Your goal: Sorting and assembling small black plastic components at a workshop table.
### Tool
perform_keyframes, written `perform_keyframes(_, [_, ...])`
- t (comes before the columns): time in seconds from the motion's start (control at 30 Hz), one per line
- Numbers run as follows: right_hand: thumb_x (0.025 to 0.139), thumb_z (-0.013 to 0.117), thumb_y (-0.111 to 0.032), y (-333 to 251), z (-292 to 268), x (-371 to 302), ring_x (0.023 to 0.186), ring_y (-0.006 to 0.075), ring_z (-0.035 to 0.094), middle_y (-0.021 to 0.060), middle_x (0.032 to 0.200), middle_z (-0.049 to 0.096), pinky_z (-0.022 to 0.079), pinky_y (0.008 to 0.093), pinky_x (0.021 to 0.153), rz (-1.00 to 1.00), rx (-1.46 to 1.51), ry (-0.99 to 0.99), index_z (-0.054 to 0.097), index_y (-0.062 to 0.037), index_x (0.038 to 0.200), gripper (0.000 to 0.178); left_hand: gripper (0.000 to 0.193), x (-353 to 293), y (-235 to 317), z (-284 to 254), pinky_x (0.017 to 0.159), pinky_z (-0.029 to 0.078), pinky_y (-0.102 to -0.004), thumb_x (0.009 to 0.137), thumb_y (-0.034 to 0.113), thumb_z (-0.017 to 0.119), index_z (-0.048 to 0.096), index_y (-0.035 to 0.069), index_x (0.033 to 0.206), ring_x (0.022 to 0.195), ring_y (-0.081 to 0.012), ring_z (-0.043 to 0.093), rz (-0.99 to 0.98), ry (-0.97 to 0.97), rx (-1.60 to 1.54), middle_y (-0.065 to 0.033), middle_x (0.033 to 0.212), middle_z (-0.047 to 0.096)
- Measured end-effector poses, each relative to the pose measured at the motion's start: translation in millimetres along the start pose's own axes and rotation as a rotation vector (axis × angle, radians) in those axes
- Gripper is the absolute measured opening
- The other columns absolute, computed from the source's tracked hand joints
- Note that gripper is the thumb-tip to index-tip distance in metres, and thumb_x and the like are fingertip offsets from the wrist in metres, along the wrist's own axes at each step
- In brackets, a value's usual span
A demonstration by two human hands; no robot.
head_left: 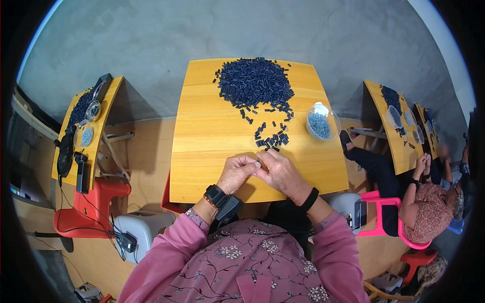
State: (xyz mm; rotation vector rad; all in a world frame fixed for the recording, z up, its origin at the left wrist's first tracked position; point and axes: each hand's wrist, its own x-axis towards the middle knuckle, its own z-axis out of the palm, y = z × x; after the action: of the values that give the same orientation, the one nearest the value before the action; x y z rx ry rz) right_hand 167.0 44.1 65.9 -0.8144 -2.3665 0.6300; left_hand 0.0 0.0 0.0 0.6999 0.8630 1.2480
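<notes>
Both hands — left hand (236, 171), right hand (279, 171) — pinch 1 small dark piece (259, 160) together, just below the dark blue heap (255, 81); a clear tub (322, 122) sits right of it.

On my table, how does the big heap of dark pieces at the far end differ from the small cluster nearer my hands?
The big heap is far larger and piled thick, covering the far middle of the yellow table; the small cluster is a thin, loose scatter. The heap lies far from both hands; the cluster sits just beyond the right hand and left hand, beside the clear bowl. Both look like the same small dark blue pieces.
</notes>
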Motion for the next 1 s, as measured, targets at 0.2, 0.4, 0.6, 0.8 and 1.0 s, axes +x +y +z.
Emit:
perform_keyframes(0.2, [0.078,0.071,-0.012,8,-1,0,0.077,0.0393,0.060,0.0180,0.084,0.056,0.049,0.0439,0.066,-0.025,0.057,-0.035,0.055,0.0000,0.091,0.024,0.005,2,-2,3,0.072,0.054,-0.0266,0.090,0.004,0.066,0.067,-0.001,0.088,0.074,-0.0123,0.064,-0.001,0.014,0.011,-0.0072,0.083,0.069])
perform_keyframes(0.4, [0.079,0.070,-0.015,8,7,-4,0.075,0.0363,0.062,0.0169,0.083,0.056,0.051,0.0427,0.066,-0.039,-0.086,-0.081,0.055,0.0001,0.089,0.023,0.004,2,-10,-1,0.070,0.053,-0.0254,0.090,0.002,0.065,0.066,-0.001,0.089,0.072,-0.0109,0.062,0.047,0.048,0.085,-0.0062,0.083,0.068])
perform_keyframes(0.6, [0.079,0.069,-0.013,2,11,-3,0.073,0.0362,0.062,0.0164,0.080,0.057,0.051,0.0433,0.065,-0.055,-0.183,-0.036,0.056,0.0001,0.088,0.021,0.003,2,-12,-2,0.070,0.053,-0.0262,0.090,0.000,0.065,0.065,-0.002,0.089,0.072,-0.0115,0.062,0.091,0.073,0.130,-0.0071,0.083,0.068])
perform_keyframes(0.8, [0.077,0.072,-0.011,10,7,1,0.073,0.0394,0.061,0.0183,0.079,0.059,0.050,0.0446,0.064,0.025,0.147,-0.043,0.056,0.0008,0.085,0.021,0.004,0,-6,3,0.070,0.054,-0.0265,0.089,0.001,0.065,0.067,-0.003,0.088,0.073,-0.0110,0.062,0.089,0.046,0.076,-0.0078,0.084,0.069])
perform_keyframes(1.0, [0.078,0.072,-0.015,18,10,1,0.073,0.0390,0.061,0.0187,0.079,0.060,0.049,0.0450,0.063,-0.015,0.057,-0.062,0.057,0.0006,0.085,0.022,0.007,1,-6,1,0.070,0.053,-0.0255,0.090,0.003,0.063,0.068,-0.002,0.088,0.073,-0.0105,0.062,-0.004,0.098,0.121,-0.0074,0.083,0.069])
